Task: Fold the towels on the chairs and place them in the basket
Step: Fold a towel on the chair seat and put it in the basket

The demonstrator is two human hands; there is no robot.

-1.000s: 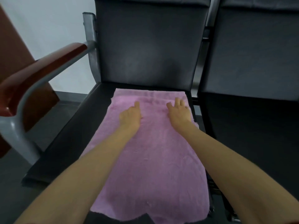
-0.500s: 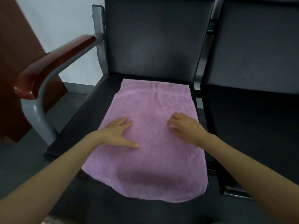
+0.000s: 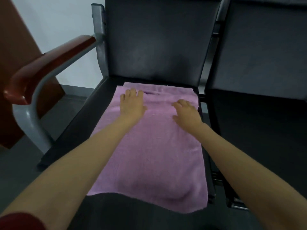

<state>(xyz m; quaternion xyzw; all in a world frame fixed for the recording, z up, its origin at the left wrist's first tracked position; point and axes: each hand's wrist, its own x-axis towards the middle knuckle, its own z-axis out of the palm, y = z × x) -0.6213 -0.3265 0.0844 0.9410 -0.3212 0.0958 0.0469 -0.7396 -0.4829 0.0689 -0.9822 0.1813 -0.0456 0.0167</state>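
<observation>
Pink towel (image 3: pixel 154 146) lay flat along the seat of the dark chair (image 3: pixel 86 123), its near edge hanging over the front. Left hand (image 3: pixel 132 106) and right hand (image 3: pixel 186 112) rested palm-down near its far end, fingers straight and slightly spread. A red-brown armrest (image 3: pixel 49 63) stood at left.

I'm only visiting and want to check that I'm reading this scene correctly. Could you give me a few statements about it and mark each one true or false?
1. The pink towel lies on the seat of the chair with the wooden armrest. True.
2. The left hand and the right hand both rest on the towel's far part, toward the backrest. True.
3. The right hand is lifting a towel corner. False: it rests on top of the towel, with no corner raised.
4. A basket stands on the neighbouring chair. False: the neighbouring chair holds no basket, and none is in view.
</observation>
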